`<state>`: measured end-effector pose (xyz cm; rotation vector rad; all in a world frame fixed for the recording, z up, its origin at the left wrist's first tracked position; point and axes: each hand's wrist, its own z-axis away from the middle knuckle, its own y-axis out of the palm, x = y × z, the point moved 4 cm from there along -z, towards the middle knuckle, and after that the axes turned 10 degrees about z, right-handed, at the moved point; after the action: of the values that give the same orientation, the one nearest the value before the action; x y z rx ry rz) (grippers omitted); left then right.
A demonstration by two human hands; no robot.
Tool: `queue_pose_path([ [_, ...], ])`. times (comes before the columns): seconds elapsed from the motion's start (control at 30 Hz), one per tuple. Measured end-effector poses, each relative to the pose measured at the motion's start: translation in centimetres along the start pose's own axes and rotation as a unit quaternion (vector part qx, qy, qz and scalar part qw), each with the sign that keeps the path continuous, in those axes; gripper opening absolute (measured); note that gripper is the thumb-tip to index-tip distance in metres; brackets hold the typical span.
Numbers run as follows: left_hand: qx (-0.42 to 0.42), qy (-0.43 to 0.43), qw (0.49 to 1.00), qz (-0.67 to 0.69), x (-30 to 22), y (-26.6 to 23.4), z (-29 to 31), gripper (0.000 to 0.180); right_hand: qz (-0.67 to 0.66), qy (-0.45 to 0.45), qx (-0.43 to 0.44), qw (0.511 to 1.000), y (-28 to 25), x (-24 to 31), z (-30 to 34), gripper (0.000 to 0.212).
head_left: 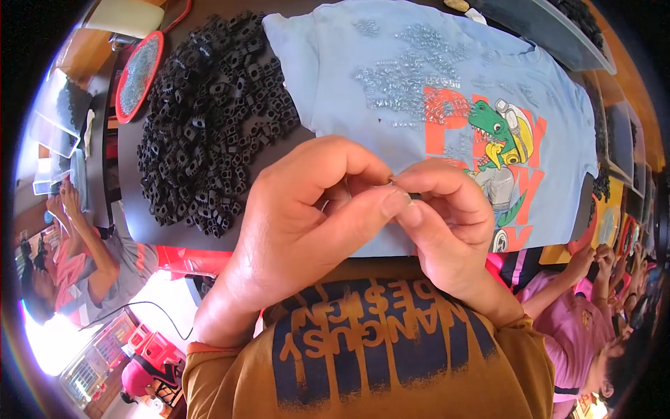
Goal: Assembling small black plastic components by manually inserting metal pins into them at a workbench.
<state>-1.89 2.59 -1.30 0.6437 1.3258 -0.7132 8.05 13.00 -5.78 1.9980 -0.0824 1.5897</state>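
Note:
My left hand (307, 202) and my right hand (450, 223) meet above the near side of a light blue T-shirt (342, 133) spread on the table. Thumbs and forefingers of both are pinched together, tip to tip. A sliver of something small and dark shows between the fingertips, mostly hidden by them. Beyond my hands, many small shiny metal springs (398, 84) lie scattered over the shirt, which bears a green cartoon dinosaur print. A big heap of small black plastic parts (202, 126) sits to the left of the shirt, beside my left hand.
A red-rimmed round tray (139, 77) of small metal pieces stands at the far left. Clear plastic bins (558, 28) with black parts line the far right. Other people work at both sides, one in grey (118, 258) on the left, one in pink (579, 328) on the right.

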Motion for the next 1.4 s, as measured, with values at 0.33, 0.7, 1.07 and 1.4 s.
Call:
queue_pose_path([
  [0.33, -0.039, 0.041, 0.993, -0.1, -0.2, -0.3, 0.4, 0.005, 0.087, -0.01, 0.025, 0.996, 0.2, -0.5, 0.0, 0.023],
  [0.7, -0.1, -0.042, 0.993, 0.048, -0.2, -0.9, 1.0, 0.003, -0.018, 0.049, 0.033, 0.998, 0.2, -0.7, 0.2, 0.029],
  [1.07, -0.027, 0.16, 0.966, -0.201, -1.3, -0.3, 1.0, 0.01, 0.042, 0.034, 0.036, 0.998, 0.4, -0.5, 0.6, 0.027],
  [1.4, 0.011, 0.219, 0.927, -0.305, -0.2, 0.1, 2.8, 0.042, 0.028, 0.023, 0.036, 0.999, 0.2, -0.7, 0.6, 0.034],
])
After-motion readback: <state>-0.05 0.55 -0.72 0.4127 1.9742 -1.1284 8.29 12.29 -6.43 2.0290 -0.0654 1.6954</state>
